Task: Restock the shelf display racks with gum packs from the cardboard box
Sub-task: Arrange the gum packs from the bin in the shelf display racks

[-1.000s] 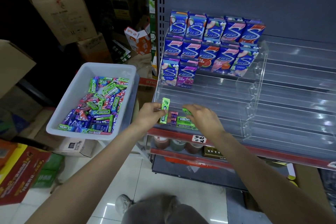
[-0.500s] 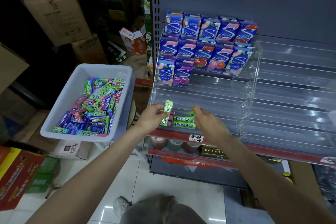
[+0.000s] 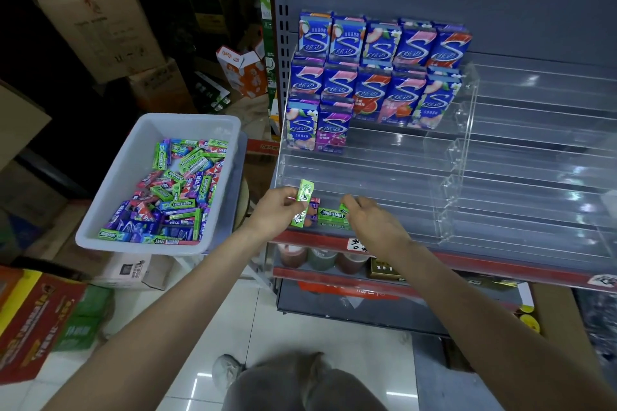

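Note:
My left hand (image 3: 277,213) grips a green gum pack (image 3: 303,203) held nearly upright at the front left of the clear acrylic display rack (image 3: 367,173). My right hand (image 3: 374,222) pinches another green pack (image 3: 344,209) at the rack's lowest tier, right beside two green Doublemint packs (image 3: 331,214) lying there. A pink pack (image 3: 314,200) peeks out behind the left hand's pack. The rack's upper tiers hold rows of blue boxed gum (image 3: 377,77). A white plastic bin (image 3: 110,197) to the left holds several loose gum packs (image 3: 173,197).
Red-edged shelf (image 3: 467,260) under the rack, with jars (image 3: 320,259) on the shelf below. Cardboard boxes (image 3: 100,10) are stacked at the back left; a red carton (image 3: 30,320) and green packs lie on the tiled floor. My knees (image 3: 300,387) show at the bottom.
My right hand has drawn slightly right along the lowest tier, uncovering the Doublemint packs. My left hand has stayed beside them with its pack, lifting it a little.

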A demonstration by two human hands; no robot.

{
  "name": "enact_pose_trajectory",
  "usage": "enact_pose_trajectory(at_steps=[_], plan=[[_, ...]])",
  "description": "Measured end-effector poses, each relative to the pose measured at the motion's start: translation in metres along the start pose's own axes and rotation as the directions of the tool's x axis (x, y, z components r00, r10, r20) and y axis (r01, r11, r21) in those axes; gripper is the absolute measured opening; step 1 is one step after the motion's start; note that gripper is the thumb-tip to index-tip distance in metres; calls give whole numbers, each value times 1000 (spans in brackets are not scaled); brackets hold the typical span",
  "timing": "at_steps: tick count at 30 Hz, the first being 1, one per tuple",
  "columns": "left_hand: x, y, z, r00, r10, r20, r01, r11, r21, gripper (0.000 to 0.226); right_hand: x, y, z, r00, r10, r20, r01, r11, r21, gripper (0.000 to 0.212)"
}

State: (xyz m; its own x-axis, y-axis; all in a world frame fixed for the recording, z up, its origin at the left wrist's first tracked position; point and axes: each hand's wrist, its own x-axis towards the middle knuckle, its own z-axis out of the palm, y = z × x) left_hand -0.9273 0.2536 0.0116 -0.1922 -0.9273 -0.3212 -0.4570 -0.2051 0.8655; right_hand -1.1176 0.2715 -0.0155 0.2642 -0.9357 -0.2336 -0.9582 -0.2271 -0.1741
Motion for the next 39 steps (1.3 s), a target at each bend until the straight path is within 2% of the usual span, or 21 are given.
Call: enact_pose_trajectory(at_steps=[5, 9, 15, 21, 26, 29, 31, 35, 39], plan=[[0, -1, -1, 1000, -15, 1, 15, 1000, -13, 12, 2, 0, -1, 1000, -4, 9, 4, 999, 40, 40], [-3, 1, -2, 1000, -14, -13, 14, 999, -35, 9, 4, 1, -5, 1000, 5, -18, -5, 1000, 7, 37], [-4, -2, -4, 999, -48, 20, 50, 995, -81, 14, 11, -4, -12, 1000, -7, -14, 6, 996, -92, 43], [-6, -2, -5, 999, -30, -12, 29, 999, -27, 7, 15, -8, -14, 999, -29, -25, 22, 974, -224, 39], [-7, -2, -6, 1000, -29, -5, 29, 998, -49, 6, 18, -12, -13, 1000, -5, -17, 3, 990, -141, 28], [-7, -3, -7, 999, -41, 9, 42, 997, -60, 7, 19, -14, -11, 1000, -4, 5, 5, 988, -154, 26], [-7, -3, -7, 999, -50, 14, 51, 997, -63, 10, 18, -15, -11, 1000, 1, 9, 1, 982, -187, 27], [-6, -1, -7, 998, -59, 22, 60, 996, -59, 15, 17, -17, -9, 1000, -7, 2, 8, 958, -285, 43], [-7, -1, -8, 998, -60, 36, 62, 995, -73, 18, 20, -16, -3, 998, -44, -35, 30, 941, -336, 39]])
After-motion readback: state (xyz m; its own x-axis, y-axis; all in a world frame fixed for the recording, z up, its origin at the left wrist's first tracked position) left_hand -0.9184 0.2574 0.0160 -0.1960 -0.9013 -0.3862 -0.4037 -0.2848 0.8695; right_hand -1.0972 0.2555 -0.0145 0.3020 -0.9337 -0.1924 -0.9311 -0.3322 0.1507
